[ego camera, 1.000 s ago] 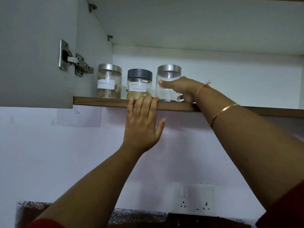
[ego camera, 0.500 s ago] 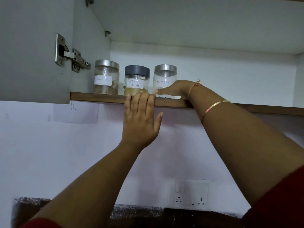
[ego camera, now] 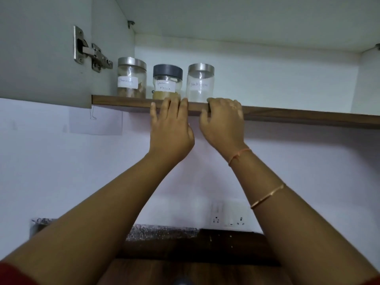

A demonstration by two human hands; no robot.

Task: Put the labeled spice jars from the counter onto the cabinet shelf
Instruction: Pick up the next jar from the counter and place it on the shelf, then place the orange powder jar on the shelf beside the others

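Three labeled spice jars stand in a row at the left end of the cabinet shelf (ego camera: 298, 117): a silver-lidded jar (ego camera: 131, 79) with brown pieces, a dark-lidded "Garam Masala" jar (ego camera: 167, 84), and a silver-lidded "Black Pepper" jar (ego camera: 200, 84). My left hand (ego camera: 170, 128) rests with straight fingers on the shelf's front edge, below the middle jar. My right hand (ego camera: 223, 123) is beside it at the same edge, just below the pepper jar, its fingers curled and holding nothing. Neither hand touches a jar.
The open cabinet door (ego camera: 41, 58) with its metal hinge (ego camera: 90, 51) hangs at the left. The shelf runs bare to the right of the jars. Below are a white wall, a socket plate (ego camera: 228, 215) and the dark counter backsplash (ego camera: 162, 233).
My right hand has let go of the pepper jar and drawn back out of the cabinet to the shelf edge. The left hand stays on the edge.
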